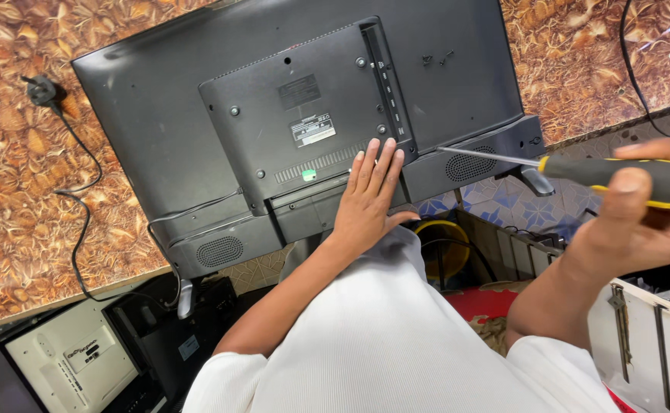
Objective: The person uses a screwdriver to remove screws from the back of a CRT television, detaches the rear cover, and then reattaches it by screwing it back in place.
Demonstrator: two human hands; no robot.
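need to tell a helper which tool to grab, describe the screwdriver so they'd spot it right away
Start at the flat screen television lying face down on the brown patterned table, with the left hand flat on its raised back cover. Off its lower right corner, the right hand holds the screwdriver. It is the only long tool there: thin silver shaft, black handle with yellow stripes.

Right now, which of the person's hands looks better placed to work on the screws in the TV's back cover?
Probably the right hand: it grips the screwdriver, whose tip points at the TV back. The left hand lies flat on the back cover, holding no tool.
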